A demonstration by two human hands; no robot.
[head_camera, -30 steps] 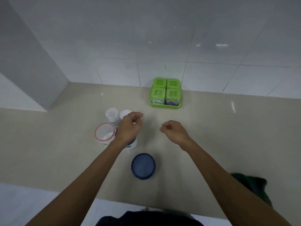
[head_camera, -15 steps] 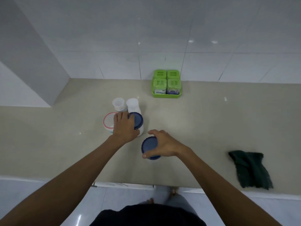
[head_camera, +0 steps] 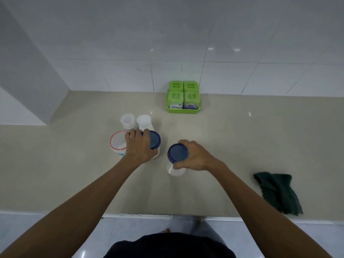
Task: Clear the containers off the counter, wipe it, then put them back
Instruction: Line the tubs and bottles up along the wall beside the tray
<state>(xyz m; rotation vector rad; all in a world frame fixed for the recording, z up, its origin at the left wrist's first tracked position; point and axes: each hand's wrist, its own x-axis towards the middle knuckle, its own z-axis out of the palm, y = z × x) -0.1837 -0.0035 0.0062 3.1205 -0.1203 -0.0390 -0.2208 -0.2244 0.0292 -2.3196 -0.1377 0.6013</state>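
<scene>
Both hands, hovering free a second ago, now sit on the two blue-lidded jars: the left hand curls its fingers over the lid of the far jar, just beside the red-rimmed tub, while the right hand wraps thumb and fingers round the near jar, apart from the others toward the counter's front. One jar per hand suggests clearing is only starting, the dark cloth lying ready at the right. The left hand hides its jar's body, so whether either jar is lifted cannot be told.
</scene>
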